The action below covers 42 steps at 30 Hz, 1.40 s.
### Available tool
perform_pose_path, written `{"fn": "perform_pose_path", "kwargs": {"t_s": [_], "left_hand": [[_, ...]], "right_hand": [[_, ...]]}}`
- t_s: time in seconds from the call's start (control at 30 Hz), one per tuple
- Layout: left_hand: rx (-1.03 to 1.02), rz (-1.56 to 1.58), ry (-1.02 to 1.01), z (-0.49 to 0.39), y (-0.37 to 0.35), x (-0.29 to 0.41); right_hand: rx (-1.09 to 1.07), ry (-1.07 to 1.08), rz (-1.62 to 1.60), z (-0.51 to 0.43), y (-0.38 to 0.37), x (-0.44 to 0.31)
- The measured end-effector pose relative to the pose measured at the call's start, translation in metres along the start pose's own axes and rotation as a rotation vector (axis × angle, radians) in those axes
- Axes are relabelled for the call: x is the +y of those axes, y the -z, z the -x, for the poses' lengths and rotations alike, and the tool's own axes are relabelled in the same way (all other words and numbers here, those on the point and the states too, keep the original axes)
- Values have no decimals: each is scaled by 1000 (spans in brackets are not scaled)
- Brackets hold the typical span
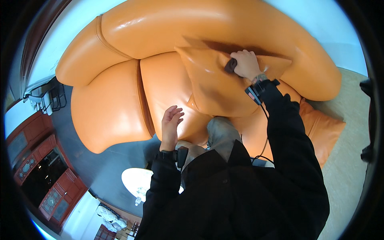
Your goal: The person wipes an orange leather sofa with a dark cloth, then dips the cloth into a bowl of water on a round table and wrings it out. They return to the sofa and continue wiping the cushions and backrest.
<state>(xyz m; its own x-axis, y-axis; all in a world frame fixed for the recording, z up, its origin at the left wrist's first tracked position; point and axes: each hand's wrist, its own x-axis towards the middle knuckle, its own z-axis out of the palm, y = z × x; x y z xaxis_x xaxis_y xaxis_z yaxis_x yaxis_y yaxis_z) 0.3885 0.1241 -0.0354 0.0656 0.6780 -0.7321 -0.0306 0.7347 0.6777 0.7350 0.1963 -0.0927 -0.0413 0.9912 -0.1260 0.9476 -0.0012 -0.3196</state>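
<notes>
My right hand [246, 64] grips a dark brown cloth [230, 65] and presses it against an orange leather cushion [219, 87]. The cushion leans on the backrest [180, 24] of an orange leather sofa, and its surface dips and creases around the hand. My left hand [172, 124] hangs above the sofa seat [168, 87], fingers loosely curled and apart, with nothing in it. Bands with small devices are strapped around both wrists, and a black cable runs from the right one.
Another orange cushion [321, 129] lies at the sofa's right end. Behind my left arm stands a white table [135, 180] with a clear bottle [138, 201] at its edge. Chairs [45, 100] stand far left, near red wooden doors [54, 192]. My knees are close to the sofa's front.
</notes>
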Motion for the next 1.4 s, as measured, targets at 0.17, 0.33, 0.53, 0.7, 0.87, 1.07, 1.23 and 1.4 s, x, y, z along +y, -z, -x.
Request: {"fn": "perform_pose_path", "kwargs": {"t_s": [0.17, 0.33, 0.53, 0.7, 0.87, 1.07, 1.23, 1.4], "left_hand": [[141, -173, -300, 16, 18, 0], [324, -283, -320, 58, 53, 14], [-8, -615, -164, 97, 78, -11], [296, -937, -75, 69, 88, -56], [453, -1109, -72, 43, 110, -56], [646, -652, -178, 28, 152, -48], [534, -298, -31, 30, 189, -69], [458, -182, 44, 32, 190, -105]], "right_hand": [[-15, 458, -249, 35, 38, -62], [-117, 810, -209, 25, 55, -136], [-5, 1068, -364, 2, 8, -232], [90, 894, -737, 12, -41, -272], [220, 31, -1024, 38, -76, -216], [256, -420, -1014, 34, -88, -134], [-9, -362, -1082, 36, -111, -131], [89, -8, -723, 55, -152, -214]]}}
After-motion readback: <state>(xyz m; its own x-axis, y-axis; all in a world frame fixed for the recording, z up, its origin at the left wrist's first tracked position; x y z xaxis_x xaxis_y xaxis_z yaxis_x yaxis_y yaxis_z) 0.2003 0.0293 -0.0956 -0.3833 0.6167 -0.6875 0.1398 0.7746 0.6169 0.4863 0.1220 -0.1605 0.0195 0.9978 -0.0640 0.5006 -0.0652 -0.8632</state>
